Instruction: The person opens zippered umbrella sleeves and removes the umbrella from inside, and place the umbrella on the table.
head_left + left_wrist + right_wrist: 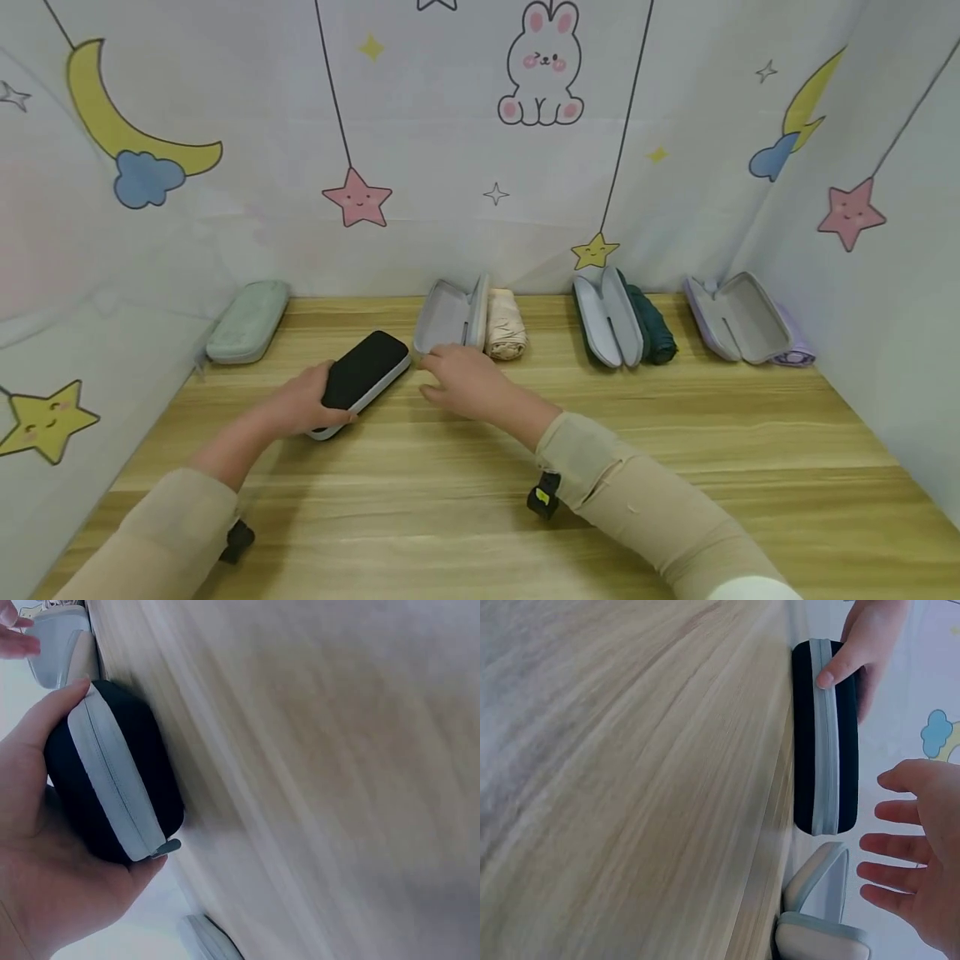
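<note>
In the head view my left hand (303, 400) grips a black glasses case (367, 367) with a pale grey zip band, its thumb along the near side. The left wrist view shows the dark zip pull (166, 847) at the near end, and the closed zip. My right hand (467, 382) holds nothing; its fingers (892, 847) are spread and slightly bent, just apart from the case's far end. Behind that hand stands an open cream glasses case (442, 321) with grey lining, partly covered by the hand in the head view.
A closed pale green case (250, 323) lies at the back left. A rolled beige cloth (505, 325) sits beside the cream case. Farther right are an open dark green case (609, 321) with a green roll (651, 327), and an open lilac case (738, 321) with a lilac roll (795, 340).
</note>
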`<control>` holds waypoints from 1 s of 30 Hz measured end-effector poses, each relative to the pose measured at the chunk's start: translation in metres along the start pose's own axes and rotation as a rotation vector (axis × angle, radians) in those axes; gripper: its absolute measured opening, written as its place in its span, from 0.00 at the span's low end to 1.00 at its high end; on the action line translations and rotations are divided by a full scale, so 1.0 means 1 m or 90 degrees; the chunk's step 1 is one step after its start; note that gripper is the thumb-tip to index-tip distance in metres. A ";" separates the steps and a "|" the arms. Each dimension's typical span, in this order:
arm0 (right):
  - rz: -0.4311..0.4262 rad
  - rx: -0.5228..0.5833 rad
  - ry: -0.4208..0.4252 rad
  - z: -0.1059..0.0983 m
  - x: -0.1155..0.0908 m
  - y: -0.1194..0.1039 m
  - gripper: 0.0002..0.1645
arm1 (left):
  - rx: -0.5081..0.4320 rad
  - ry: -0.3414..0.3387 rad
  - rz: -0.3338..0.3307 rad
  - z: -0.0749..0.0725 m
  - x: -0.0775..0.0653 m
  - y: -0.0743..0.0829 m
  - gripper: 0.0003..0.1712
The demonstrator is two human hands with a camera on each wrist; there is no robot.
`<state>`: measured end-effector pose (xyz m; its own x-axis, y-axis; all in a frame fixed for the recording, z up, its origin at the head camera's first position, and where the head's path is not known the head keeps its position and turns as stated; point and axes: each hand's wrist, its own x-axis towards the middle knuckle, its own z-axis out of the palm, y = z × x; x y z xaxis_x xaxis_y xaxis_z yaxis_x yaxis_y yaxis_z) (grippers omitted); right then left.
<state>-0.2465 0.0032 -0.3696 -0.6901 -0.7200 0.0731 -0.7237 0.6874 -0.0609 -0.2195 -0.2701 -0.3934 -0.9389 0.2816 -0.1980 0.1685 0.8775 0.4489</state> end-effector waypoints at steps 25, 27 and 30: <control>-0.067 -0.015 -0.100 -0.002 -0.001 -0.008 0.32 | 0.037 -0.105 0.171 0.007 -0.006 0.036 0.57; -0.062 -0.006 -0.108 -0.005 -0.004 -0.005 0.31 | 0.039 -0.114 0.171 0.009 -0.001 0.040 0.57; -0.063 -0.009 -0.105 -0.008 -0.009 0.000 0.29 | 0.042 -0.125 0.171 0.012 0.005 0.047 0.57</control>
<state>-0.2400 0.0107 -0.3620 -0.6085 -0.7889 -0.0856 -0.7885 0.6132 -0.0471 -0.2128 -0.2222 -0.3836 -0.7835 0.5700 -0.2472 0.4273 0.7833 0.4515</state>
